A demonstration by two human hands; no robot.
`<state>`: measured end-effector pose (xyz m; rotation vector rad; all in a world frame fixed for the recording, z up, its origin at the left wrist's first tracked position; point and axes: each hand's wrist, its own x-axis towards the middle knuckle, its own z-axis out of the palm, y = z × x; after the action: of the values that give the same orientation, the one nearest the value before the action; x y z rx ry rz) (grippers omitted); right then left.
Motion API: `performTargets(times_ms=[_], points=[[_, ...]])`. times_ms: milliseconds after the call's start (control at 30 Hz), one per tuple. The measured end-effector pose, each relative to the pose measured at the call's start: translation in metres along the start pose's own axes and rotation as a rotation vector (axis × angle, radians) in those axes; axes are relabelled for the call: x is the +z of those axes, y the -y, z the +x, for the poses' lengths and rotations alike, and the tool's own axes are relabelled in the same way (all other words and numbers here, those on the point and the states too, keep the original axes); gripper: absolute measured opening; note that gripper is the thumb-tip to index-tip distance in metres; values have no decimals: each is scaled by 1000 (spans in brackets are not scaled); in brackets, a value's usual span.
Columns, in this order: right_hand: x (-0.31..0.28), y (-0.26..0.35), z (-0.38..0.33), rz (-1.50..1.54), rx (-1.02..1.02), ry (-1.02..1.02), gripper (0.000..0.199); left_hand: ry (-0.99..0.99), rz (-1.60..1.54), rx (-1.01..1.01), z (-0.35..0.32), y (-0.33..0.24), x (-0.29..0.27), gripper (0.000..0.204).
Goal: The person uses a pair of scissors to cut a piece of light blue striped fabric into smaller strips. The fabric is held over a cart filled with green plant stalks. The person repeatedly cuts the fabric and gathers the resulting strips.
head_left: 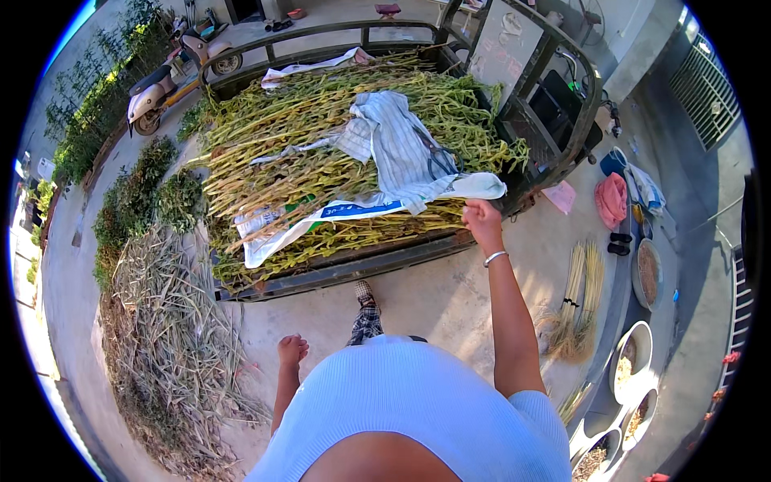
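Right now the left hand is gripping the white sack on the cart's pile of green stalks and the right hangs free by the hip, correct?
Hands are swapped. The head view shows the right hand, with a bracelet on its wrist, closed on the edge of the white sack lying on the cart's pile of green stalks. The left hand hangs free, loosely curled, by the hip.

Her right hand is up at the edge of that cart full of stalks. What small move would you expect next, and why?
Probably a short pull toward the body. The right hand is closed at the near edge of the cart, where the white sack and green stalks end, while the left hand hangs free. What it grips is unclear.
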<state>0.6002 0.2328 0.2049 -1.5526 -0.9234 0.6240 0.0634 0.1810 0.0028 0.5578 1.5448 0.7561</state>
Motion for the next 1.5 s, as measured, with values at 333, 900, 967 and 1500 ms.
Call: performTargets(times_ms=[333, 900, 967, 1500], points=[[34, -66, 178, -872, 43, 20, 32, 560, 79, 316, 58, -225, 235, 22], [59, -89, 208, -1175, -217, 138, 30, 622, 290, -492, 62, -248, 387, 38], [59, -87, 196, -1090, -200, 156, 36, 599, 326, -542, 62, -234, 398, 38], [-2, -57, 193, 80, 171, -27, 50, 743, -313, -535, 69, -242, 423, 58]])
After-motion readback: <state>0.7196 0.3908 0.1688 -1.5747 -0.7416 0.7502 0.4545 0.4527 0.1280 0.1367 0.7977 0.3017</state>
